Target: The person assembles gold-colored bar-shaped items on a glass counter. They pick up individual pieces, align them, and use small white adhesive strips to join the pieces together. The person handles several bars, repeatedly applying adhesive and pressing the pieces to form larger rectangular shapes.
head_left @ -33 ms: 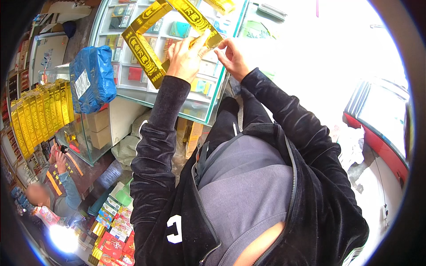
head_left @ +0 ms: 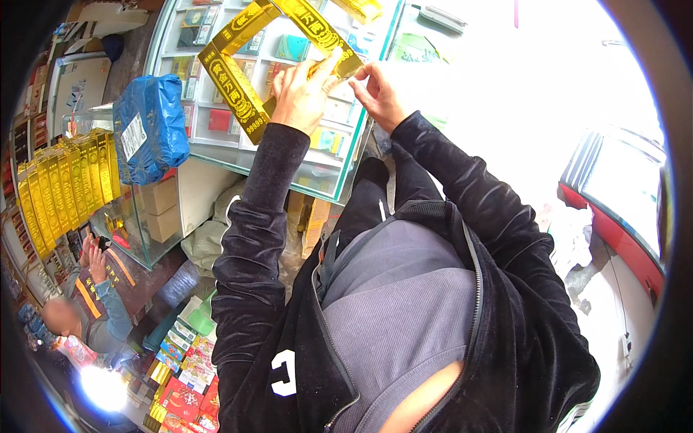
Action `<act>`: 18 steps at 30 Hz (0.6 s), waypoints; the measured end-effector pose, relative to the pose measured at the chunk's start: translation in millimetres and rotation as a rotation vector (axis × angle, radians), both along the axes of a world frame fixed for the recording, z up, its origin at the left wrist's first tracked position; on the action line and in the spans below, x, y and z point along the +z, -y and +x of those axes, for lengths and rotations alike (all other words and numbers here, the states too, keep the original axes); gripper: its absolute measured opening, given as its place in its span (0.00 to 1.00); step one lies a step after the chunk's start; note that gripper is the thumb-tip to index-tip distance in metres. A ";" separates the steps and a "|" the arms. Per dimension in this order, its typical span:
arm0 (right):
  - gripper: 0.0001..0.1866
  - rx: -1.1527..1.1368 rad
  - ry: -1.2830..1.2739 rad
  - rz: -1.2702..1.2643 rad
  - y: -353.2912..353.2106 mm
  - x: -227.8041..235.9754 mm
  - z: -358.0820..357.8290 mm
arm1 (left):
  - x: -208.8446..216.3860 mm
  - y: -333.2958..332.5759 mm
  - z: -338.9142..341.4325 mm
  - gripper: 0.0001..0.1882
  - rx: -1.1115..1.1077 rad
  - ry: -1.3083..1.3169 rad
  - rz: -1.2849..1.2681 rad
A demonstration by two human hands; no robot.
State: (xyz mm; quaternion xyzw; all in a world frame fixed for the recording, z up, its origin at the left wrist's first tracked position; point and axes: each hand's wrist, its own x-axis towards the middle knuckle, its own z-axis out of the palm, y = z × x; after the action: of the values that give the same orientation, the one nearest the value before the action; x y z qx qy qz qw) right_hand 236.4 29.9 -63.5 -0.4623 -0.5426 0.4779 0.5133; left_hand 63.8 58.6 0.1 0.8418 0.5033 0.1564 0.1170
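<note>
The counter (head_left: 316, 180) leaves a margin between gold box (head_left: 309, 23) and near edge; left hand (head_left: 299, 97) spreads fingers on the box; whether right hand (head_left: 381, 95) grips, I cannot tell.

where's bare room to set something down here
The glass counter looks bare at its near corner, right of the left sleeve, and in the narrow strip between blue package and gold box. Crowded around left hand and right hand.
</note>
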 end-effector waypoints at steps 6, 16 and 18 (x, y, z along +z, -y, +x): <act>0.07 -0.073 -0.068 -0.104 12.1 15.1 -2.0 | 0.6 0.1 -0.1 0.24 -0.001 0.008 -0.016; 0.08 0.137 0.089 -0.282 37.0 34.3 16.4 | -2.7 -0.6 -1.7 0.26 -0.007 -0.006 -0.002; 0.08 0.183 -0.122 -0.377 33.4 41.3 22.7 | -2.9 -0.7 -1.9 0.27 -0.015 -0.017 0.022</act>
State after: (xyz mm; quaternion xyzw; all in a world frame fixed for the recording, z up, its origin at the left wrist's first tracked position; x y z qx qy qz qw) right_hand 259.1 -3.5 -22.2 -0.4692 -0.4509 0.6427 0.4043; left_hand 61.9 59.3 -2.8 0.8482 0.4960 0.1539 0.1044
